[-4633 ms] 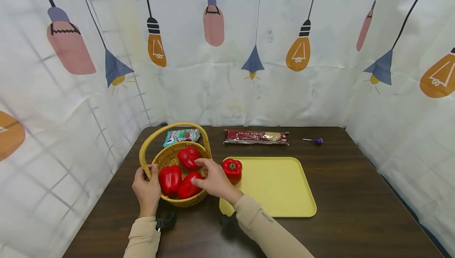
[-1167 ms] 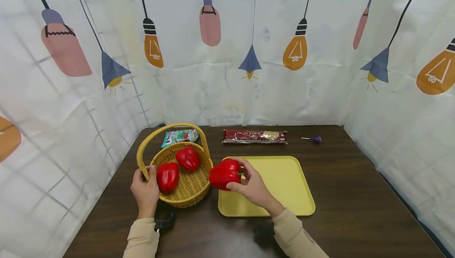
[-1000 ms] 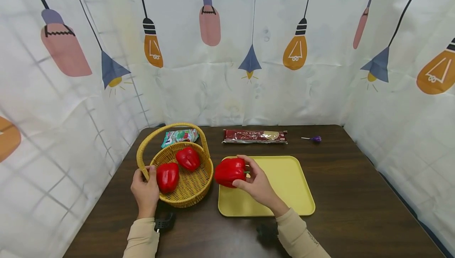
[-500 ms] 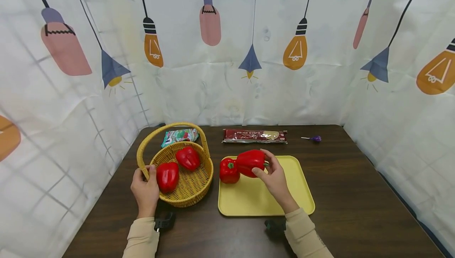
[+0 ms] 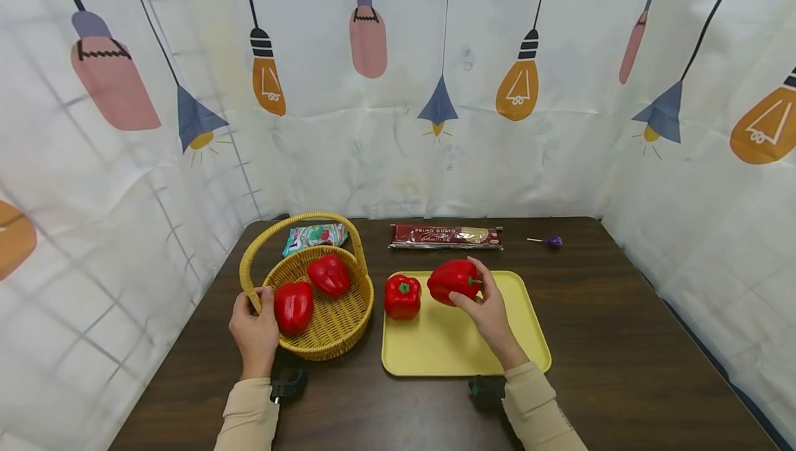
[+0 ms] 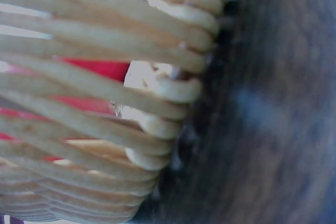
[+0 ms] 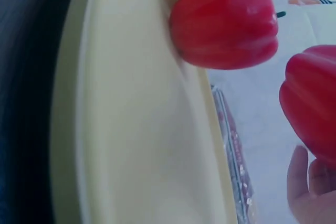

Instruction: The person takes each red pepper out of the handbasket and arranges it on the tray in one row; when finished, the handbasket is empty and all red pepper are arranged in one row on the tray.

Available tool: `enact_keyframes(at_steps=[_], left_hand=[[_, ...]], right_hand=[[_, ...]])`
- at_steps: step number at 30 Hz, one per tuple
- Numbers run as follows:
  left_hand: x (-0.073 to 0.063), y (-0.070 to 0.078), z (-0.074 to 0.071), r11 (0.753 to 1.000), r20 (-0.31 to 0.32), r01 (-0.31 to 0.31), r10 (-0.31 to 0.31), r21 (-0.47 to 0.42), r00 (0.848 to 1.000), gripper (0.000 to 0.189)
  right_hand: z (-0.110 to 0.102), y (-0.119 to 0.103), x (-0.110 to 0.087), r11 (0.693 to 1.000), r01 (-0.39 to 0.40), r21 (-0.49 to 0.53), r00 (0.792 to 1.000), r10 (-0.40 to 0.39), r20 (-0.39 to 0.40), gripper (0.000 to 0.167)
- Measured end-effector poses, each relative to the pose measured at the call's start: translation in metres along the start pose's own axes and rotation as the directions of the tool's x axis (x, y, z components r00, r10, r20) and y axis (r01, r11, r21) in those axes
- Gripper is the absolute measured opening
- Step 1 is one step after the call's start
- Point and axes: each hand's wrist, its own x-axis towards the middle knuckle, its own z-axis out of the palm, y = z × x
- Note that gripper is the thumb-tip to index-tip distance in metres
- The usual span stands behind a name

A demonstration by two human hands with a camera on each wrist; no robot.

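Observation:
My left hand (image 5: 255,333) grips the left base of the handle of a yellow wicker basket (image 5: 336,327). Inside the basket lie two red bell peppers, one toward the front left (image 5: 294,309) and one at the back (image 5: 329,275). My right hand (image 5: 491,309) holds another red bell pepper (image 5: 452,282) by its stem end, above a yellow tray (image 5: 448,354). In the right wrist view this held pepper (image 7: 315,103) is raised off the tray. One more red bell pepper (image 5: 402,298) stands upright on the tray's left part, stem up. The left wrist view shows the basket's weave (image 6: 94,93) close up.
Behind the basket lies a teal snack packet (image 5: 315,237). A dark red spaghetti packet (image 5: 446,237) lies behind the tray, with a purple lollipop (image 5: 553,242) to its right. A patterned white curtain (image 5: 398,161) encloses the dark wooden table (image 5: 634,340).
The right hand has taken a pepper out of the basket and carried it right, over the tray and past the pepper standing there. The left hand keeps its grip on the handle.

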Motion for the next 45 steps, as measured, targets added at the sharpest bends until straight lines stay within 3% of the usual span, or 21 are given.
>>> enact_keyframes(at_steps=[11, 16, 24, 41, 45], left_hand=[[0.0, 0.001, 0.0, 1.0, 0.002, 0.001, -0.001, 0.002, 1.0, 0.029], [0.0, 0.001, 0.0, 1.0, 0.004, 0.003, -0.003, 0.0, 1.0, 0.029], [0.0, 0.002, 0.0, 1.0, 0.007, 0.011, -0.011, 0.007, 1.0, 0.03], [0.002, 0.001, 0.001, 1.0, -0.002, -0.016, 0.016, -0.011, 1.0, 0.025], [0.002, 0.003, 0.001, 1.0, 0.0, -0.019, 0.019, -0.012, 1.0, 0.028]], right_hand=[[-0.002, 0.007, 0.002, 0.996, -0.081, -0.033, 0.997, 0.081, -0.002, 0.074], [0.001, -0.001, 0.0, 0.992, -0.123, -0.014, 0.992, 0.123, -0.022, 0.074], [0.005, -0.017, -0.006, 0.988, -0.123, -0.093, 0.992, 0.121, -0.018, 0.068], [0.004, -0.014, -0.005, 0.972, -0.143, -0.188, 0.986, 0.156, 0.055, 0.077], [0.003, -0.002, -0.002, 0.969, -0.159, -0.188, 0.983, 0.172, 0.058, 0.078]])
